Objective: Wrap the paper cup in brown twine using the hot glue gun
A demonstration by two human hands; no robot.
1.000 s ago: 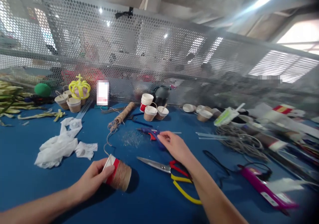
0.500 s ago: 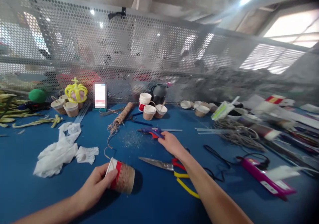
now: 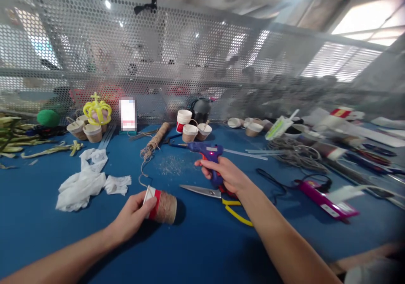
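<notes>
My left hand (image 3: 136, 212) is closed around the rim end of a paper cup (image 3: 166, 208), which lies tilted on its side just over the table. Brown twine covers much of the cup, with a red and white band bare near the rim. A strand runs from the cup to a bundle of twine (image 3: 155, 143). My right hand (image 3: 226, 173) grips the handle of a blue hot glue gun (image 3: 207, 150), its nozzle pointing left and a clear glue stick (image 3: 247, 154) out of its back. Below the glue gun lie scissors (image 3: 232, 202) with yellow handles.
Crumpled white cloth (image 3: 82, 189) lies at the left. Several small cups (image 3: 190, 133) stand along the perforated metal screen (image 3: 152, 65), near a yellow crown (image 3: 97, 112) and a phone (image 3: 128, 114). At the right are a magenta power strip (image 3: 327, 202) and coiled cord (image 3: 291, 155).
My right hand has lifted the glue gun off the table and wrapped its fingers round the handle. My left hand still holds the cup. The view has shifted slightly.
</notes>
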